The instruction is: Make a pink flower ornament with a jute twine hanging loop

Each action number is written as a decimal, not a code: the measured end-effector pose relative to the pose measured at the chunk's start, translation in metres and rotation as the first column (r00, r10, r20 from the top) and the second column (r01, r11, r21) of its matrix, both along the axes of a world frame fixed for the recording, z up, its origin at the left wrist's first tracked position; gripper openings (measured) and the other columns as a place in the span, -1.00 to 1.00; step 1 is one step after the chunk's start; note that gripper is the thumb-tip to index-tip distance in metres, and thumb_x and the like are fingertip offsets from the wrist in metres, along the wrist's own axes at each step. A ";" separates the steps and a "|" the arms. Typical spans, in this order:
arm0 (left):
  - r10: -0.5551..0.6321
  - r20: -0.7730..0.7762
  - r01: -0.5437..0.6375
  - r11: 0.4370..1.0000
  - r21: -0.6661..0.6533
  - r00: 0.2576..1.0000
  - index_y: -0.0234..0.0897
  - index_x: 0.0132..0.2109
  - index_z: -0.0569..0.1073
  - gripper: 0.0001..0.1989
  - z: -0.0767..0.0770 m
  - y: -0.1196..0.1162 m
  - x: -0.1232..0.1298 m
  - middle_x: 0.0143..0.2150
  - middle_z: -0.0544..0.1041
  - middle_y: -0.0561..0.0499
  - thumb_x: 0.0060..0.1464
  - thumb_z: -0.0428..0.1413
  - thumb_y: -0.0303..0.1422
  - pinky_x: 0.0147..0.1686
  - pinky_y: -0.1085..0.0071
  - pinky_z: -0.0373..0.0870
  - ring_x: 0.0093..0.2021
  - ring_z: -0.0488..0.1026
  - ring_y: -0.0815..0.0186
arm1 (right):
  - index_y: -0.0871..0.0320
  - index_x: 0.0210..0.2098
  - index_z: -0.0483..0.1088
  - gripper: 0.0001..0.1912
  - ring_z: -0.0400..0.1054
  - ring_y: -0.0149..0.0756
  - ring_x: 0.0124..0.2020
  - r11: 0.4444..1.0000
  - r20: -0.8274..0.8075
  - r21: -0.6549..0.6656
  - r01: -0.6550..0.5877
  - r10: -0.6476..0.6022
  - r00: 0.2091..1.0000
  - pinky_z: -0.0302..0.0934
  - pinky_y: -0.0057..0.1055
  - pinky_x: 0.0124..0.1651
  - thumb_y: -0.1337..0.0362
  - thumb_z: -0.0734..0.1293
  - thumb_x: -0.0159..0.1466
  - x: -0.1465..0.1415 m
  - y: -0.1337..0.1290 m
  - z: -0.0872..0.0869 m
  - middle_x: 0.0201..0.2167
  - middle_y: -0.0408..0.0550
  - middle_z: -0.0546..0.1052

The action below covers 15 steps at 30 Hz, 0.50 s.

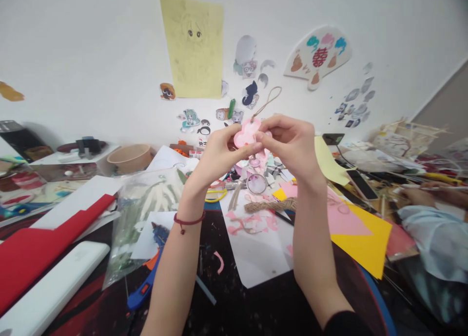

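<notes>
Between my two hands, raised over the table, is a pink paper tag with a scalloped edge. A loop of brown twine rises from its top. My left hand pinches the tag's left side between thumb and fingers. On the other side, my right hand has its thumb and fingertips closed on the tag's right part. Pink pieces and a round clear-looking disc show just below the hands; whether they hang from the tag I cannot tell.
White paper with pink scraps lies below, beside a twine bundle. Yellow card sits right, a blue glue gun or cutter-like tool left. At far right, a person's hand holds a thin stick.
</notes>
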<state>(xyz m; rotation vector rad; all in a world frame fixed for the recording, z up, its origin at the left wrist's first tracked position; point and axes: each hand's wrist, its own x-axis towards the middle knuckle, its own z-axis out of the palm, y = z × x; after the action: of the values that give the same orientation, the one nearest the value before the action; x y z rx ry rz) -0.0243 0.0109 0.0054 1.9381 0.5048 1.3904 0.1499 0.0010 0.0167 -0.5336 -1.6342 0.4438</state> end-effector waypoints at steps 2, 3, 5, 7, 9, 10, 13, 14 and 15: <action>-0.026 0.032 0.027 1.000 -0.012 0.999 -0.33 -0.32 0.50 -0.62 0.000 -0.001 0.001 -0.43 0.46 0.05 -0.02 0.38 -0.10 -0.44 0.50 0.37 -0.40 0.44 0.39 | 0.16 -0.38 0.52 -0.89 0.42 -0.41 -0.47 1.000 0.006 -0.008 -0.030 0.030 1.000 0.33 -0.39 -0.42 0.30 0.52 0.17 -0.001 0.000 0.000 -0.42 -0.14 0.51; -0.035 0.047 0.035 0.999 -0.008 0.998 -0.33 -0.36 0.49 -0.62 0.000 -0.001 0.001 -0.46 0.45 0.07 -0.02 0.38 -0.11 -0.47 0.51 0.33 -0.43 0.41 0.42 | 0.16 -0.37 0.52 -0.88 0.42 -0.40 -0.47 0.998 0.007 -0.016 -0.053 0.053 0.999 0.33 -0.39 -0.42 0.30 0.52 0.17 -0.001 0.000 0.000 -0.42 -0.14 0.50; -0.020 0.063 0.019 1.000 0.018 0.998 -0.33 -0.43 0.45 -0.63 0.000 -0.001 -0.001 -0.51 0.41 0.09 -0.01 0.38 -0.14 -0.51 0.53 0.24 -0.47 0.35 0.45 | 0.16 -0.37 0.51 -0.88 0.42 -0.39 -0.45 0.995 0.008 -0.033 -0.093 0.094 0.996 0.34 -0.38 -0.39 0.29 0.52 0.19 -0.001 0.001 0.000 -0.42 -0.14 0.50; 0.039 0.062 -0.043 0.998 0.053 0.997 -0.32 -0.46 0.43 -0.64 0.001 -0.001 -0.002 -0.54 0.36 0.10 0.02 0.36 -0.18 -0.54 0.52 0.17 -0.50 0.29 0.46 | 0.12 -0.32 0.52 -0.89 0.42 -0.39 -0.39 0.993 -0.012 -0.031 -0.114 0.113 0.993 0.36 -0.39 -0.33 0.25 0.50 0.22 0.001 0.004 0.000 -0.37 -0.14 0.50; 0.137 0.060 -0.142 0.985 0.098 0.989 -0.31 -0.46 0.42 -0.68 0.002 -0.001 -0.004 -0.55 0.32 0.11 0.07 0.32 -0.21 -0.55 0.50 0.13 -0.51 0.23 0.46 | 0.03 -0.15 0.51 -0.78 0.43 -0.39 -0.32 0.989 -0.043 -0.033 -0.145 0.143 0.989 0.38 -0.39 -0.26 0.21 0.51 0.23 0.005 0.008 0.000 -0.24 -0.15 0.51; 0.193 0.064 -0.200 0.972 0.124 0.979 -0.31 -0.45 0.43 -0.70 0.003 -0.002 -0.006 -0.54 0.31 0.10 0.09 0.30 -0.23 -0.55 0.49 0.12 -0.50 0.21 0.46 | -0.03 -0.03 0.47 -0.65 0.44 -0.38 -0.28 0.983 -0.045 -0.055 -0.175 0.173 0.984 0.39 -0.39 -0.22 0.20 0.53 0.20 0.008 0.011 -0.001 -0.15 -0.16 0.50; 0.314 0.064 -0.321 0.927 0.194 0.947 -0.31 -0.41 0.47 -0.77 0.005 -0.003 -0.010 -0.50 0.37 0.07 0.12 0.26 -0.28 -0.50 0.47 0.16 -0.47 0.23 0.44 | -0.10 0.17 0.34 -0.31 0.47 -0.31 -0.15 0.924 0.086 -0.238 -0.299 0.327 0.941 0.41 -0.31 -0.05 0.19 0.60 0.10 0.014 0.021 -0.006 0.00 -0.11 0.49; 0.328 0.061 -0.333 0.920 0.205 0.943 -0.31 -0.39 0.49 -0.80 0.006 -0.004 -0.011 -0.49 0.40 0.06 0.12 0.26 -0.29 -0.47 0.46 0.20 -0.45 0.26 0.43 | -0.04 0.13 0.38 -0.34 0.47 -0.27 -0.12 0.896 0.153 -0.310 -0.319 0.378 0.913 0.40 -0.29 -0.01 0.20 0.61 0.08 0.013 0.024 -0.009 0.00 -0.08 0.51; 0.333 0.054 -0.337 0.918 0.211 0.941 -0.31 -0.38 0.49 -0.81 0.007 -0.004 -0.013 -0.47 0.42 0.05 0.13 0.25 -0.30 -0.45 0.46 0.22 -0.44 0.28 0.42 | 0.03 0.05 0.43 -0.42 0.48 -0.24 -0.11 0.870 0.206 -0.368 -0.329 0.421 0.883 0.40 -0.28 0.00 0.19 0.61 0.08 0.012 0.028 -0.012 -0.04 -0.05 0.54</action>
<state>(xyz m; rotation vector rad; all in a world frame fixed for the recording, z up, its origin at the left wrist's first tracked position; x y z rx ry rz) -0.0374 0.0065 0.0122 2.0800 0.7308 1.7391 0.1616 0.0285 0.0049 -0.5333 -1.9635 0.9816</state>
